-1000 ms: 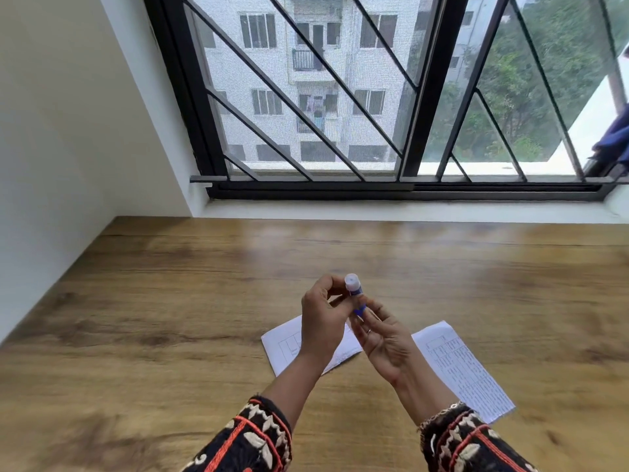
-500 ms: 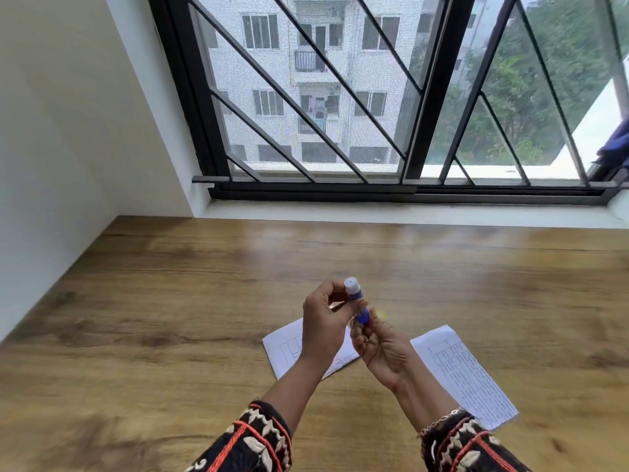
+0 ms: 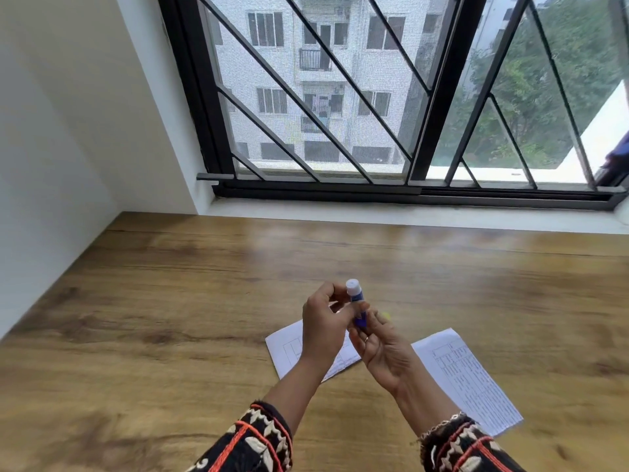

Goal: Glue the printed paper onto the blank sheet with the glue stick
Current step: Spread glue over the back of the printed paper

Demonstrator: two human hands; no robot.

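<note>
A small blue glue stick (image 3: 356, 299) with a white cap stands upright between both hands, above the wooden table (image 3: 170, 301). My left hand (image 3: 323, 328) grips its upper blue body with thumb and fingers. My right hand (image 3: 384, 349) holds its lower end from below. Two sheets lie flat on the table under the hands: one paper (image 3: 287, 349) with faint printed boxes to the left, partly hidden by my left hand, and a printed paper (image 3: 473, 379) with dense text to the right.
A white wall (image 3: 51, 165) borders the table on the left. A black-framed window with diagonal bars (image 3: 340, 114) and its white sill (image 3: 408, 218) run along the far edge.
Both hands hold the glue stick in nearly the same spot. My right hand's fingers have shifted slightly around its lower end. The view has tilted down a little.
</note>
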